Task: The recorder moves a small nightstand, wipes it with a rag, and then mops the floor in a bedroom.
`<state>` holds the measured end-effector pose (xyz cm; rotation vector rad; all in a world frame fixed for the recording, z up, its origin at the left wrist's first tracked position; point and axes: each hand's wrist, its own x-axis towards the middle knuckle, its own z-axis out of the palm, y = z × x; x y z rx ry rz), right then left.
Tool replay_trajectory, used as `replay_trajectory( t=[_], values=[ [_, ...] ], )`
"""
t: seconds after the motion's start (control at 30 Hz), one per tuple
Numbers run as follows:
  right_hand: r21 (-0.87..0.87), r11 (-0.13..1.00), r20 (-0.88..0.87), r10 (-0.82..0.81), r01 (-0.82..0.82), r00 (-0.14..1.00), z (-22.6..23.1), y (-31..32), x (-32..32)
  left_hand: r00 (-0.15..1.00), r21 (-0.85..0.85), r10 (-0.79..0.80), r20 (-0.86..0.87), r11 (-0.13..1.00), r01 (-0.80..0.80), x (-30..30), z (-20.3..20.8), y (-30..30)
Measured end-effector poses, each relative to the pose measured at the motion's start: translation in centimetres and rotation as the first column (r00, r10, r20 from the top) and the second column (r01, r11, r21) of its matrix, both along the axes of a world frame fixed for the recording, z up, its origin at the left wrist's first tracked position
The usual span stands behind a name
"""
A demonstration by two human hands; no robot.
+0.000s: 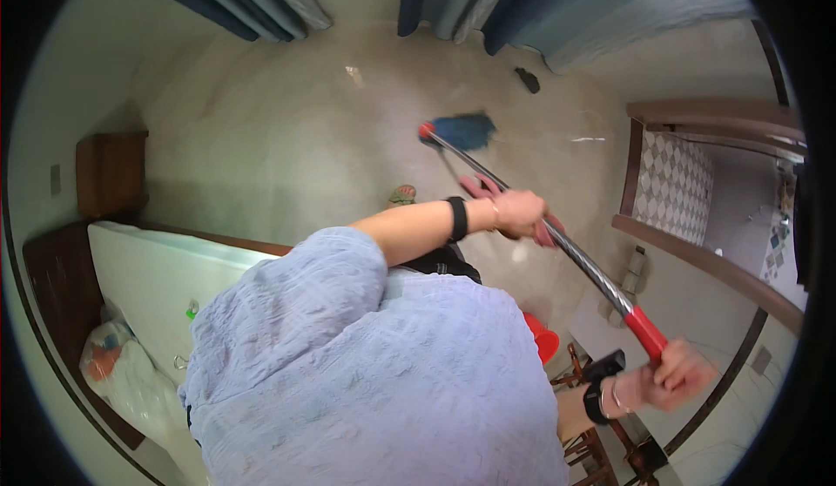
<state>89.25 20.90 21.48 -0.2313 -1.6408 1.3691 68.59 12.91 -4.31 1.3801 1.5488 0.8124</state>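
Both my hands are on a mop (593, 270) with a silver pole and a red grip. My left hand (521, 212) is closed round the middle of the pole. Around the red grip at the upper end, my right hand (677, 376) is closed too. The pole slants away to the far left, down to a red joint and a flat blue mop head (466, 131) on the pale shiny floor (287, 129). My sandalled foot (402, 195) shows below my left forearm. Something pink (479, 185) lies beside the pole, partly hidden by my left hand.
Blue-grey curtains (575, 16) hang along the far side. A small dark item (527, 79) lies near them. At left are a wooden cabinet (111, 172), a pale mattress (165, 264) and a plastic bag (131, 377). A red container (542, 338) and wooden chair (596, 455) stand right, near a doorway (631, 168).
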Motion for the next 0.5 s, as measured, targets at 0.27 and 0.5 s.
replay_trajectory(
  t=[0.27, 0.5],
  values=[
    [-0.302, 0.944, 0.12, 0.178, -0.135, 0.977, -16.0, -8.3, -16.5, 0.649, -0.084, 0.74, 0.176, 0.668, -0.739, -13.6, -10.9, -18.9],
    [-0.641, 0.589, 0.118, 0.709, -0.493, 0.695, -19.8, -16.2, -20.0, 0.327, 0.372, 0.844, -0.425, 0.492, -0.787, -12.7, -15.9, -31.4]
  ],
)
